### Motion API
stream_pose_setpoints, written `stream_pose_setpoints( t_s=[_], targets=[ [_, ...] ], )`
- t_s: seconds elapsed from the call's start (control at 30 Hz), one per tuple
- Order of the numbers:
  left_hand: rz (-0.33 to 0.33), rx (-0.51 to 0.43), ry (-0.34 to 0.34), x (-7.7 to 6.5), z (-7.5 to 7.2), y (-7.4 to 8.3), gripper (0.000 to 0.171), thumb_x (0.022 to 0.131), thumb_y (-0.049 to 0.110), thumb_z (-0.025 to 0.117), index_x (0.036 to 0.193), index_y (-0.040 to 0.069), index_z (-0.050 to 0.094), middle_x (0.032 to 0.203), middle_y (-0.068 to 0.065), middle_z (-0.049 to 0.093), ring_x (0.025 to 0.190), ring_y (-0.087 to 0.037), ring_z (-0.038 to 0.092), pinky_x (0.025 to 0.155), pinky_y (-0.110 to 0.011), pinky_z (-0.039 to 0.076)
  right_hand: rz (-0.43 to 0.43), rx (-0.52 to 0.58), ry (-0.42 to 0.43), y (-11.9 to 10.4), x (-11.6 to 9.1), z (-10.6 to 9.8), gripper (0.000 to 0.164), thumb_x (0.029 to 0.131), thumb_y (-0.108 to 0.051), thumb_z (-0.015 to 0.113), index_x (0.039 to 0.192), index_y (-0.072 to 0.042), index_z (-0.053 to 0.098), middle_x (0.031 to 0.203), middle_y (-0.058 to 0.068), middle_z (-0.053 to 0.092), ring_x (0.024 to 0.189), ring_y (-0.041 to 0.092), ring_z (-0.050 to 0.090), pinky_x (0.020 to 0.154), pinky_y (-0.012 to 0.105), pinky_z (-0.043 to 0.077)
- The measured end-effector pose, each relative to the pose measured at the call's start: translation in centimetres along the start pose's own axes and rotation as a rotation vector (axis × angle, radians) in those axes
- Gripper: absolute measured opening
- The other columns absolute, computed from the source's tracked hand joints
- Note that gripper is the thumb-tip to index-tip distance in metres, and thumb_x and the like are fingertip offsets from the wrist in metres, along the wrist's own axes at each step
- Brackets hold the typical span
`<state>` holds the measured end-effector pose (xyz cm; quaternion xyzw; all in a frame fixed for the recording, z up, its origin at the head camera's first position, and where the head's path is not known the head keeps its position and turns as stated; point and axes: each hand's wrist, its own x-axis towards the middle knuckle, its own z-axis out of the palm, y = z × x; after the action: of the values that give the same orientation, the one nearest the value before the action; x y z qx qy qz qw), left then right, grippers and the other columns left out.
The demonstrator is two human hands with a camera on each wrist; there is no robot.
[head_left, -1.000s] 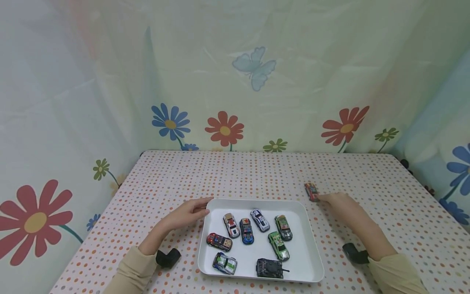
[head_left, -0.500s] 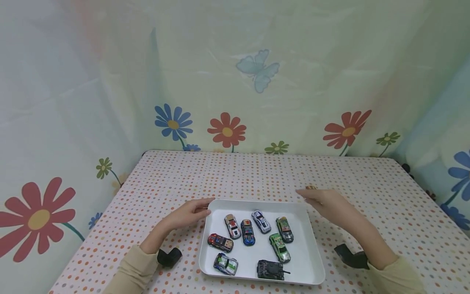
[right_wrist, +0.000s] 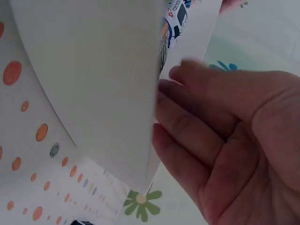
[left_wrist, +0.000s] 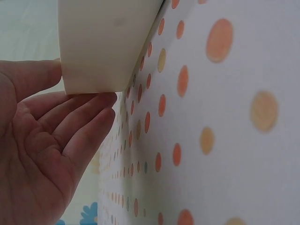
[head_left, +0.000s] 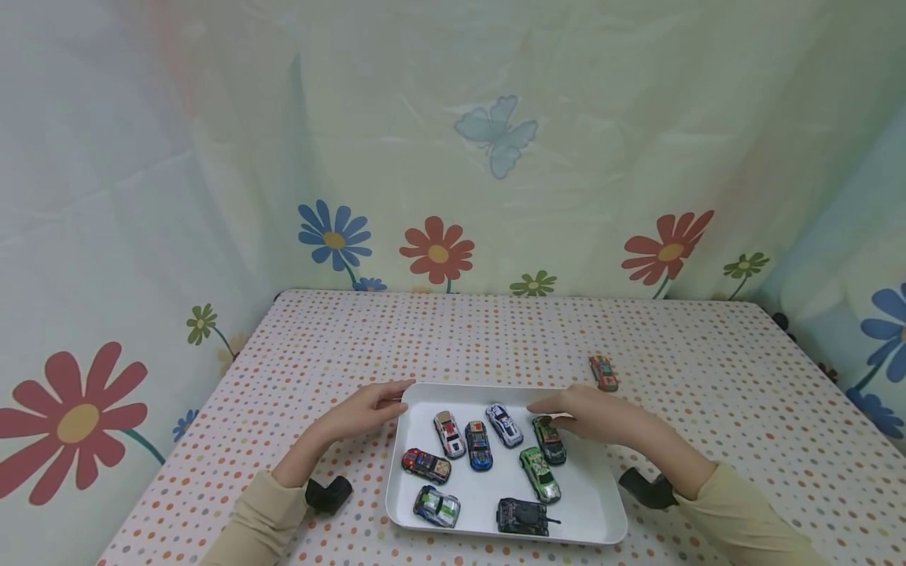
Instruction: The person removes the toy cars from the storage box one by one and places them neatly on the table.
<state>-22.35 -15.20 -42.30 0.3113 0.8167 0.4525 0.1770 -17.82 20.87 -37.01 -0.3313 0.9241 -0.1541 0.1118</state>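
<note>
Nearest, white smooth rectangular tray (head_left: 609,503) with rounded corners on dotted tablecloth (head_left: 495,330); small glossy toy cars inside, dark tank (head_left: 522,516) at near edge. Left hand (head_left: 361,413) rests against tray's far-left corner, fingers straight, gripping nothing. Right hand (head_left: 591,415) hovers over tray's far-right part, fingers extended and relaxed, above dark green car (head_left: 549,440), holding nothing. Farther, red-orange car (head_left: 603,373) alone on cloth, apart from tray. Beyond, thin flower-print sheet (head_left: 453,157).
</note>
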Motion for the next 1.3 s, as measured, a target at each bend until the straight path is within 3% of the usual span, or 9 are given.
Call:
stream_pose_setpoints(
  t_s=[0.1,0.3,0.47,0.87,1.07,1.3],
  targets=[
    [-0.004,-0.006,0.000,0.0,0.0,0.1,0.047,0.099,0.006,0.047,0.140,-0.010,0.031,0.131,-0.025,0.048,0.116,-0.034,0.050,0.093,-0.041,0.044,-0.004,0.002,0.000,0.3,0.1,0.3,0.031,0.085,-0.004,0.066,0.116,0.001,0.065,0.113,0.012,0.064,0.103,0.028,0.061,0.082,0.038,0.051],
    [0.001,-0.012,-0.007,-0.2,-0.1,0.5,0.049,0.099,0.012,0.049,0.141,-0.008,0.032,0.131,-0.023,0.049,0.116,-0.031,0.051,0.093,-0.038,0.045,-0.018,-0.016,-0.048,0.7,0.3,0.4,0.045,0.080,0.014,0.063,0.120,-0.007,0.065,0.121,0.008,0.061,0.113,0.030,0.054,0.091,0.043,0.046],
    [0.002,0.008,-0.014,-0.3,-0.2,0.5,0.050,0.099,0.016,0.048,0.142,-0.006,0.033,0.130,-0.021,0.050,0.115,-0.029,0.052,0.092,-0.035,0.045,-0.026,-0.008,-0.100,1.0,0.2,0.7,0.046,0.081,0.012,0.062,0.122,-0.009,0.064,0.121,0.005,0.061,0.114,0.029,0.053,0.092,0.045,0.044],
    [0.006,0.012,-0.010,-0.1,0.0,0.2,0.049,0.099,0.012,0.048,0.141,-0.008,0.032,0.132,-0.023,0.048,0.116,-0.031,0.051,0.093,-0.037,0.044,-0.058,-0.065,-0.012,1.6,0.0,1.7,0.033,0.078,0.002,0.069,0.110,-0.007,0.070,0.109,0.004,0.067,0.101,0.022,0.061,0.085,0.035,0.050],
    [0.001,0.030,0.006,0.0,0.1,0.3,0.046,0.099,0.005,0.045,0.139,-0.013,0.030,0.131,-0.028,0.046,0.116,-0.037,0.049,0.093,-0.044,0.043,-0.056,-0.120,0.001,1.7,-0.4,1.8,0.038,0.070,-0.001,0.077,0.108,-0.006,0.070,0.105,0.004,0.068,0.097,0.021,0.063,0.079,0.031,0.053],
    [0.004,-0.006,-0.004,-0.1,-0.1,0.3,0.049,0.099,0.012,0.048,0.141,-0.008,0.032,0.132,-0.024,0.047,0.118,-0.032,0.049,0.094,-0.039,0.044,-0.054,-0.111,0.027,1.7,-0.7,1.8,0.036,0.069,-0.002,0.079,0.104,-0.004,0.070,0.099,0.002,0.069,0.093,0.019,0.063,0.077,0.030,0.053]
  ],
)
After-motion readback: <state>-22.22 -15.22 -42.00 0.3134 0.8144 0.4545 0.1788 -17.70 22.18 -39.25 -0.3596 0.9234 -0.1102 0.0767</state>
